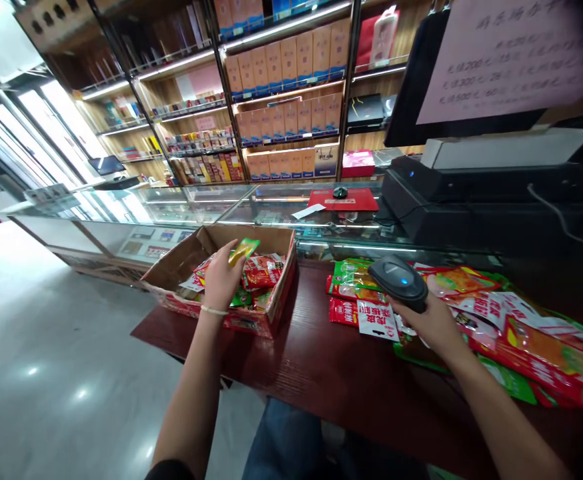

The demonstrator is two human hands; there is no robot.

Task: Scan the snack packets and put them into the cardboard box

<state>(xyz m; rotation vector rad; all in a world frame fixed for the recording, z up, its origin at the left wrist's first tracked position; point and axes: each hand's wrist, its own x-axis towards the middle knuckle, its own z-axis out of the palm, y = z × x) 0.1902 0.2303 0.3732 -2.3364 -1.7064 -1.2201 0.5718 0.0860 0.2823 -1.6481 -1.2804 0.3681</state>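
My left hand (223,275) is closed on a small yellow-green snack packet (244,251), held just above an open cardboard box (285,303). Red, white and green snack packets (264,273) lie inside that box. My right hand (434,321) is wrapped round the handle of a black barcode scanner (399,280) with a blue light on top. Beneath and beside the scanner, more snack packets (354,277) lie on the dark red table, and a larger heap of red, white and green packets (526,327) spreads to the right.
The dark red tabletop (316,353) meets a glass display counter (196,200) behind. On the glass sit a red mat (361,200), a black mouse (340,193) and a paper slip (309,212). A black monitor (406,87) with a handwritten sign stands at right. Stocked shelves (286,120) line the wall.
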